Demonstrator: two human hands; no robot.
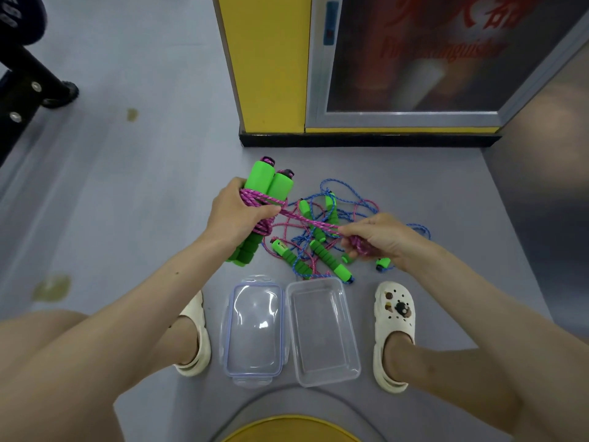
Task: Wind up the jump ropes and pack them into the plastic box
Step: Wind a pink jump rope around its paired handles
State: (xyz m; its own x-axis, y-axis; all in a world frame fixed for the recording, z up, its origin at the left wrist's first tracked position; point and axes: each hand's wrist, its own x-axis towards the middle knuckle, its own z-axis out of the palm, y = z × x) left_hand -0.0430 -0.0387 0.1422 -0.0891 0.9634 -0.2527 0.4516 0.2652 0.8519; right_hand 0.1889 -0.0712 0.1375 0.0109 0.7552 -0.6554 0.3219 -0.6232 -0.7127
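Crouched on the grey floor point(143, 186), you are partway through winding a rope. Your left hand point(237, 215) is clenched round a pair of green foam handles point(271, 183) held side by side, thumb pinning the turns of pink rope point(306, 221) wrapped about them. Your right hand point(379, 237) pinches the free length, with a small bunch of it gathered in the curled fingers. The rope runs taut between the two hands, above the tangled pile point(322, 247) of blue and pink ropes and loose green handles on the floor between and just beyond them. The clear plastic box point(323, 333) sits open and empty on the floor, nearer to you than either hand, with its lid point(255, 327) just beside it on the left hand's side. To do this step well, keep the line tight as the right hand carries it round the handles. Lay each turn snug beside the last, and let the thumb trap every pass. Whether the bunched end is free of the pile cannot be told, so watch that it does not drag loops along. Tuck the end under a turn, and keep the bundle compact enough to lie flat in the box.
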